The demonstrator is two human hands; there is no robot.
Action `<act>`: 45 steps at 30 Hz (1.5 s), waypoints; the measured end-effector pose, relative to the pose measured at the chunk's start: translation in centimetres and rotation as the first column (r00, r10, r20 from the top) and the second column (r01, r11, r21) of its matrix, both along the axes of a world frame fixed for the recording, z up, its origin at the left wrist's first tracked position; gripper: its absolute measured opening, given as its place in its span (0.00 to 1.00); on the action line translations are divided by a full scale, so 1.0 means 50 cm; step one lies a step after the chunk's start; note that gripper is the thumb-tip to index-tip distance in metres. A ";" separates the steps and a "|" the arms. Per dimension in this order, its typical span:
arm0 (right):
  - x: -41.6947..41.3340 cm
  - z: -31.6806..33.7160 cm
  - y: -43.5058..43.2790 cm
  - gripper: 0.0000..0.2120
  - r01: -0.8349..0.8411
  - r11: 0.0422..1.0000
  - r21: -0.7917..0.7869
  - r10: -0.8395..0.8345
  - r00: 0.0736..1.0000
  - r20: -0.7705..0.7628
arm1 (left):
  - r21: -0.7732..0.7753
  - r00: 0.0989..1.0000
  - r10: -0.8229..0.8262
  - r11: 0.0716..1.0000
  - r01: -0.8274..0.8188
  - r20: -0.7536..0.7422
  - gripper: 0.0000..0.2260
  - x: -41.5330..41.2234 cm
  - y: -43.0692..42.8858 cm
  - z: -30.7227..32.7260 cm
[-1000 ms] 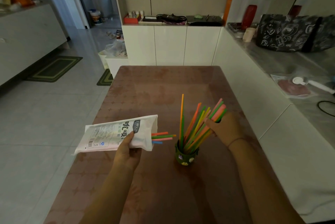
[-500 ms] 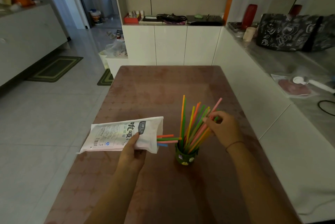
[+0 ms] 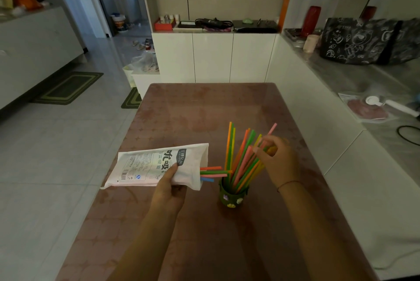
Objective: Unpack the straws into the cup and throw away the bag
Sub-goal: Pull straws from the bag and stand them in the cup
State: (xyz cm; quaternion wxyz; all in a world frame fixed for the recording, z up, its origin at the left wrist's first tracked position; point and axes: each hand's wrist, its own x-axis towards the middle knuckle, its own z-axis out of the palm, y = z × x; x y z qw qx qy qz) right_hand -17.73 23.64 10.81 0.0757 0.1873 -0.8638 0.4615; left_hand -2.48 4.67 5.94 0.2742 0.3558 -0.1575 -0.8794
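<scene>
A small dark green cup (image 3: 231, 197) stands on the brown table (image 3: 204, 110) with several colourful straws (image 3: 241, 158) fanned out of it. My right hand (image 3: 280, 163) is at the upper ends of these straws, its fingertips pinched around a few of them. My left hand (image 3: 168, 186) grips a white printed bag (image 3: 154, 164), held flat just left of the cup. The bag's open mouth faces the cup, and several straw ends (image 3: 213, 172) poke out of it, orange, green, pink and blue.
White cabinets run along the table's right side under a grey counter (image 3: 354, 80) that carries a black patterned bag (image 3: 363, 39). On the floor beyond the table's far left corner stands a small bin with a plastic bag (image 3: 144, 62). Tiled floor lies to the left.
My right hand has shifted left and up along the straws in the cup, standing them more upright. The bag in my left hand has moved slightly right, towards the cup.
</scene>
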 end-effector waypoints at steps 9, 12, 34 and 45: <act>0.079 0.034 -0.045 0.07 -0.130 0.978 -0.164 0.137 0.990 0.032 | -0.088 0.998 0.029 0.996 -0.033 -0.047 0.10 -0.008 -0.011 0.010; 0.117 -0.001 -0.073 0.22 -0.280 0.960 -0.009 0.270 0.916 0.298 | -0.119 0.995 0.033 0.992 -0.044 -0.092 0.11 -0.013 -0.007 0.015; 0.069 -0.012 -0.050 0.06 0.014 0.769 -0.639 0.429 0.730 0.533 | 0.000 0.994 0.087 0.996 -0.087 -0.067 0.09 0.007 -0.013 0.017; 0.095 -0.013 -0.073 0.02 0.189 0.605 -0.773 0.519 0.643 0.563 | 0.031 0.993 0.093 0.995 -0.091 -0.067 0.10 0.011 -0.004 0.011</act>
